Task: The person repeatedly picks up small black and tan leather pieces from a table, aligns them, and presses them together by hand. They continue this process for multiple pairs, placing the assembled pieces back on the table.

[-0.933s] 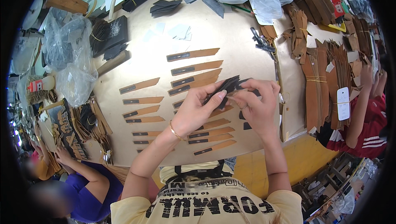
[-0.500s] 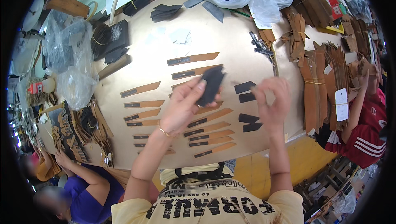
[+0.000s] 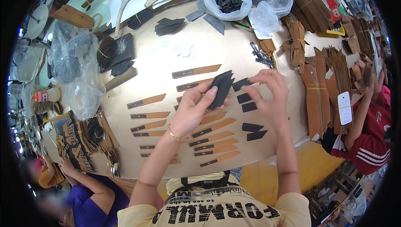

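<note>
My left hand grips a small stack of black, slant-ended flat pieces, thumb on top. My right hand pinches a single black piece by its right end, low over the table, just right of the stack. Whether that piece touches the table is hard to tell. Below it, a column of similar black pieces lies on the table. Brown strips, each with a black patch at its left end, lie in two columns to the left and partly under my left arm.
On the pale tabletop, an open plastic bag of black pieces stands at the far side. Bundled brown strips line the right, with a white tag. Clear plastic bags sit at left. Other people work at both sides.
A black piece now shows between my right fingers, at the top of the column of black pieces. My left hand still holds the stack. The whole view has shifted slightly.
</note>
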The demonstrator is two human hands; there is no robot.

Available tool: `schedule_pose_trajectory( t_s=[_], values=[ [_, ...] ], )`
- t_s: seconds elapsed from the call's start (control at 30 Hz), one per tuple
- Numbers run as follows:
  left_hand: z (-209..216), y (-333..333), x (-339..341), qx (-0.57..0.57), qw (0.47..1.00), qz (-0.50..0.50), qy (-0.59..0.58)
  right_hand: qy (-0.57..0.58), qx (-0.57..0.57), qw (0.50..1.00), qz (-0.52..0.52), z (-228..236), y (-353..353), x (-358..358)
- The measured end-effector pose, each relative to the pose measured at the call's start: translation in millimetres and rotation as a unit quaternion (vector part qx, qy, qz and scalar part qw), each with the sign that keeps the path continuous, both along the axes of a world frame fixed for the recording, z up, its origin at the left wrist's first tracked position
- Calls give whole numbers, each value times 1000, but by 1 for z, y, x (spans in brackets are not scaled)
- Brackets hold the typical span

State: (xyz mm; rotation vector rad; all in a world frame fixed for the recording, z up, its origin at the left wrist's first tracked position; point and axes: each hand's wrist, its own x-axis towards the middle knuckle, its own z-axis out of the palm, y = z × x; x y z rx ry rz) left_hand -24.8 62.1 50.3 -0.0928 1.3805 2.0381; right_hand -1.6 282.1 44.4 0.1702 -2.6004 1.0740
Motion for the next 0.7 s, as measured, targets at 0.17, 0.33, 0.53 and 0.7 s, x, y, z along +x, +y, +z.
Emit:
schedule_pose_trajectory(
  t_s=[0.17, 0.33, 0.53, 0.7],
  values=[
    [-3, 7, 2, 12, 999, -32, 33, 21, 0, 998, 67, 5, -16, 0],
    [-5, 3, 2, -5, 998, -59, 26, 39, 18, 997, 70, 0, -19, 1],
    [4, 1, 5, -45, 994, -80, 51, 27, 21, 996, 84, 3, -19, 4],
    [4, -1, 6, -110, 981, -102, 123, -48, -12, 995, 87, 9, -21, 4]
  ],
)
